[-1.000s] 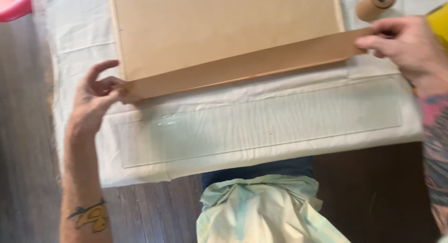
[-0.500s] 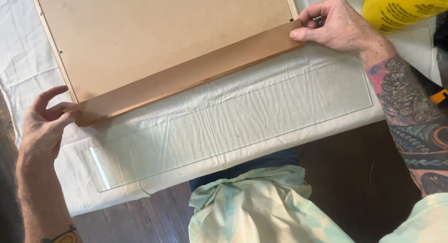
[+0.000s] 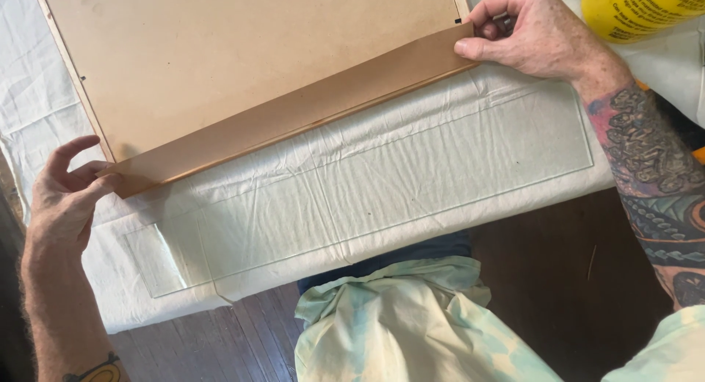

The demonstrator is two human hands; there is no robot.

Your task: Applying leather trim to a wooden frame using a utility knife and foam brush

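A long brown board strip (image 3: pixel 294 114) runs slantwise along the near edge of a wooden picture frame with a brown backing board (image 3: pixel 242 55). My left hand (image 3: pixel 62 198) pinches the strip's left end between thumb and fingers. My right hand (image 3: pixel 532 33) pinches its right end at the frame's corner. A clear pane of glass (image 3: pixel 382 195) lies flat on the white cloth (image 3: pixel 51 96) just in front of the frame, its left corner overhanging the table edge.
A yellow container (image 3: pixel 642 11) sits at the top right beyond my right hand. The cloth-covered table ends near my lap, with dark wooden floor (image 3: pixel 558 264) below. My pale tie-dyed shirt (image 3: pixel 396 323) fills the bottom middle.
The view has shifted left and closer, so the yellow container came in at top right. Both hands stay pinched on the strip's ends; the strip stays against the frame.
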